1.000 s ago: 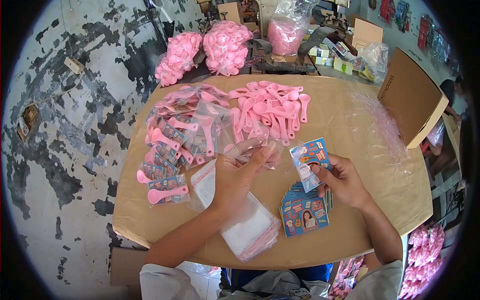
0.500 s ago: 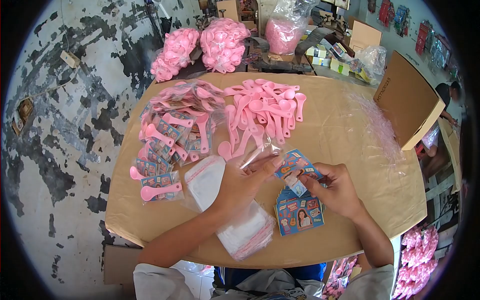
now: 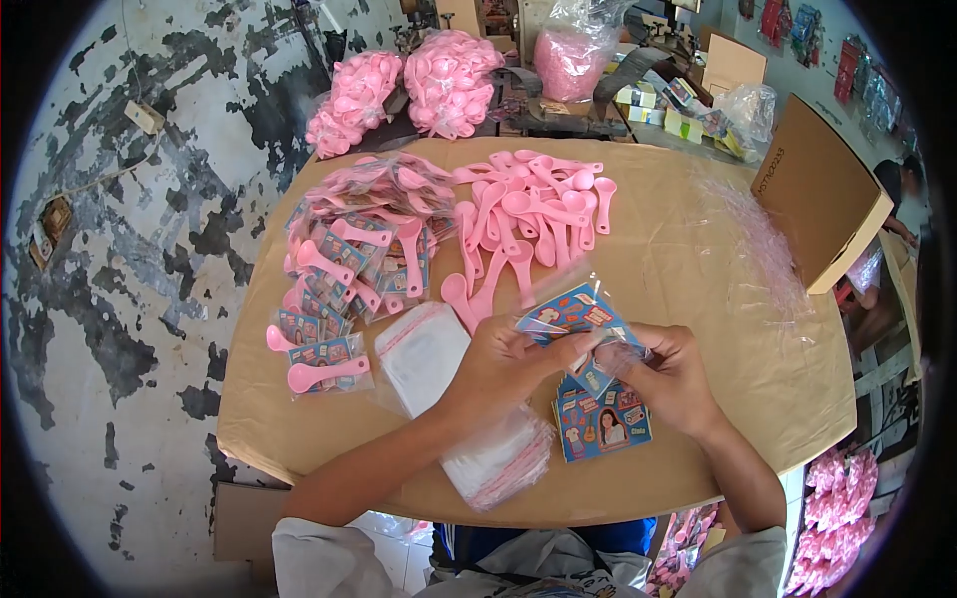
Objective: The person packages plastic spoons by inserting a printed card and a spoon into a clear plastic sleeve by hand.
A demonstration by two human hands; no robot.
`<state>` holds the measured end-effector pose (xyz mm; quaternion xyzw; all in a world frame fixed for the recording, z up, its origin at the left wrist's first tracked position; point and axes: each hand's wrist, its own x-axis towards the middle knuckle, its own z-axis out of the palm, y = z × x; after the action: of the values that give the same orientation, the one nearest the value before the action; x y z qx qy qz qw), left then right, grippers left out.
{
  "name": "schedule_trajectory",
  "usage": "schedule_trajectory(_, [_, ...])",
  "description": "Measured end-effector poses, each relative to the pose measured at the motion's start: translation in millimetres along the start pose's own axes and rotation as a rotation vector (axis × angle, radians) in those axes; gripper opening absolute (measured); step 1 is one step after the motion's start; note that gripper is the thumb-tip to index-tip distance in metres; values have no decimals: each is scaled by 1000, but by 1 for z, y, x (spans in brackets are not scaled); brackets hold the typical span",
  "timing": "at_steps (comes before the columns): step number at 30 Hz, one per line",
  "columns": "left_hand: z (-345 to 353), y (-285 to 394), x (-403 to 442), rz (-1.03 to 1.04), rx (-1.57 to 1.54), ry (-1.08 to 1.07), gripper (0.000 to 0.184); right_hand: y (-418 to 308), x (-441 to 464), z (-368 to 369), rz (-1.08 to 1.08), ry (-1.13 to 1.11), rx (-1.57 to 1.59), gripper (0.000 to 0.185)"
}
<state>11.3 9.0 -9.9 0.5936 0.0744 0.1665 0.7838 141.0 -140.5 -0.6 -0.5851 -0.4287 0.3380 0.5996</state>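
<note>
My left hand [image 3: 508, 367] pinches a clear plastic bag around a blue printed card [image 3: 570, 311]. On the card's other side, my right hand [image 3: 673, 377] grips it between thumb and fingers; the card looks bent and at least partly in the bag. Just below lies a stack of the same blue cards [image 3: 604, 429]. Under my left forearm, a pile of flat clear bags [image 3: 427, 361] rests on the table. Loose pink spoons [image 3: 546, 211] are heaped beyond my hands. To the left are several bagged spoons with cards [image 3: 329, 373].
Brown paper covers the table [image 3: 738, 399]. An upright cardboard box [image 3: 822, 199] and clear plastic scraps [image 3: 753, 244] occupy the right side. Bulk bags of pink spoons [image 3: 451, 85] stand behind the far edge. Another person [image 3: 905, 189] is at far right.
The blue card and bag have moved slightly left and down and come together, with the card now showing behind clear plastic. The camera view has shifted slightly.
</note>
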Motion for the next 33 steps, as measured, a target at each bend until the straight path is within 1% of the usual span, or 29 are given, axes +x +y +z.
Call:
schedule_trajectory(1, [-1, 2, 0, -25, 6, -23, 39, 0, 0, 3, -24, 22, 10, 21])
schedule_trajectory(4, [6, 13, -6, 130, -51, -107, 52, 4, 1, 4, -47, 59, 70, 19])
schedule_trajectory(7, [2, 13, 0, 41, -372, -74, 64, 4, 4, 3, -4, 40, 36, 17])
schedule_trajectory(10, [2, 15, -1, 111, -332, -61, 63, -10, 11, 20, -84, 81, 119, 15])
schedule_trajectory(13, [7, 9, -4, 328, -117, -142, 61, -6, 14, 10, -59, -63, -18, 13])
schedule_trajectory(15, [-7, 26, -6, 324, 235, -166, 56, 4, 21, 15, -216, -70, -49, 15])
schedule_trajectory(16, [-13, 24, -9, 336, 149, -84, 48, 14, 26, 18, -294, -72, -58, 16])
schedule_trajectory(17, [-19, 23, -12, 354, 65, -3, 40, 20, 36, 18, -242, -110, -13, 22])
schedule_trajectory(18, [-33, 34, -12, 303, 33, 131, 36, 25, 46, 19, -188, -146, 31, 28])
schedule_trajectory(20, [-59, 57, -12, 204, -53, 399, 30, 17, 73, 24, -124, -218, -281, 31])
schedule_trajectory(21, [-67, 61, -6, 387, -118, 363, 32, 18, 85, 32, -196, -215, -631, 26])
schedule_trajectory(22, [-74, 65, -1, 567, -186, 306, 34, 25, 92, 39, -236, -213, -768, 26])
schedule_trajectory(24, [-71, 74, 5, 704, -21, 367, 38, 40, 106, 53, -314, -196, -1039, 26])
schedule_trajectory(27, [-79, 78, -13, 45, 274, 448, 46, 42, 118, 66, -208, -188, -1062, 29])
schedule_trajectory(28, [-79, 77, -17, -180, 361, 467, 49, 46, 120, 68, -256, -165, -1077, 28])
schedule_trajectory(29, [-68, 80, -18, -96, 454, 409, 49, 51, 121, 69, -302, -143, -1093, 28])
schedule_trajectory(31, [-75, 69, -8, 78, 404, 250, 46, 56, 119, 68, -417, -121, -1117, 26])
schedule_trajectory(33, [-72, 66, -6, 144, 358, 180, 43, 55, 113, 66, -559, -122, -1131, 23])
